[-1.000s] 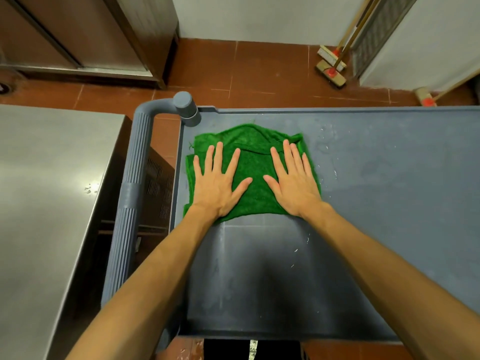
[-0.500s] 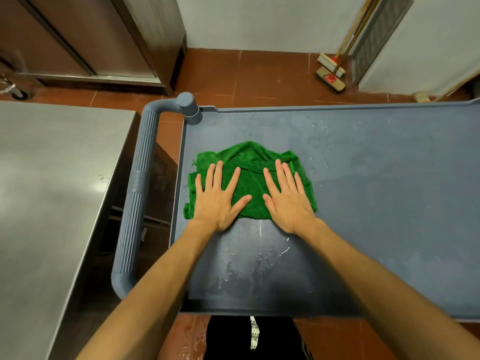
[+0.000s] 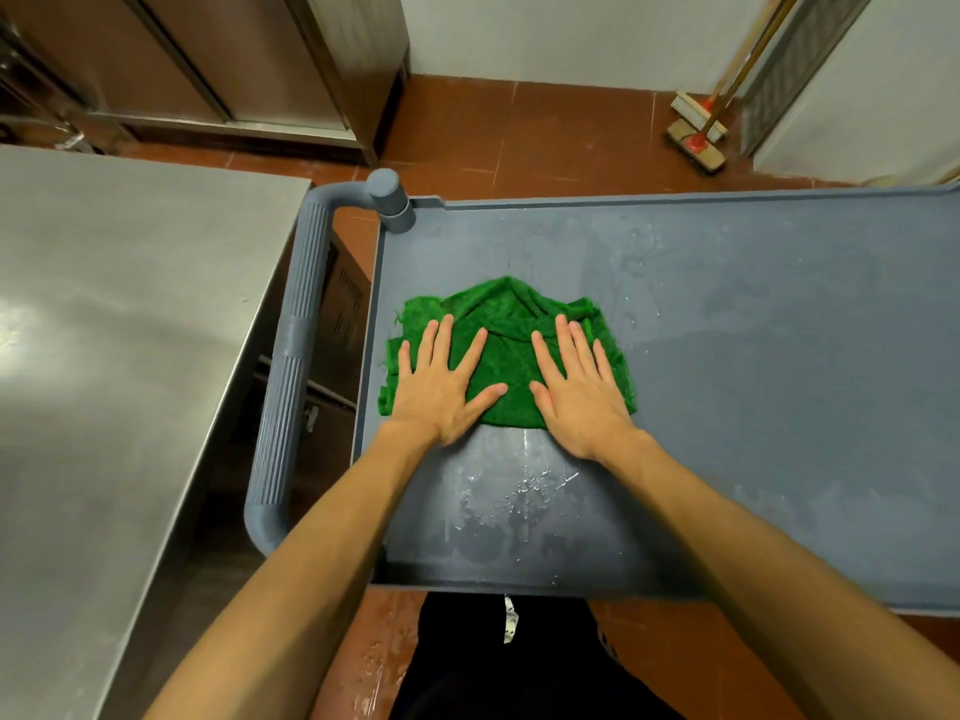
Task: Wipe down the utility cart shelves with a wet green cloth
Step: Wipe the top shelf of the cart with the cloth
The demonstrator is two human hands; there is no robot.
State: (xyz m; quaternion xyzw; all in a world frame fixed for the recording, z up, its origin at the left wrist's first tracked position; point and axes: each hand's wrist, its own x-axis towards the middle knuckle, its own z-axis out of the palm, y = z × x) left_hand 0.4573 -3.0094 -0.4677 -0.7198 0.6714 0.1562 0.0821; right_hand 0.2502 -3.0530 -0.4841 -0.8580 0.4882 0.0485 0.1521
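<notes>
At the centre and right of the view, the top shelf [image 3: 753,407] of the grey utility cart [image 3: 389,200] forms a shallow tray: a flat deck enclosed by a low raised rim [image 3: 675,195] on the far, left and near sides. The tray holds one green cloth [image 3: 506,356] and scattered water droplets [image 3: 519,485]; the lower shelves are hidden beneath the deck. To the left of the cart, a stainless steel table [image 3: 104,356] stands near the cart's handle [image 3: 291,381] without touching it. Beyond the table, a steel cabinet [image 3: 218,59] stands on the red tiled floor [image 3: 545,137]. The ribbed grey handle loops off the left end of the shelf.

The green cloth lies bunched and creased on the left half of the deck, just inside the left rim, well apart from the far and near rims. The left hand [image 3: 441,392] presses flat on the cloth's left part, fingers straight and spread apart. The right hand [image 3: 582,397] presses flat on the right part in the same manner, fingers straight and slightly apart. The heels of both hands overhang the cloth's near edge.

Two brush heads [image 3: 696,132] on wooden poles lean at the white wall [image 3: 571,28]. The water droplets glisten on the deck on the near side of the cloth.
</notes>
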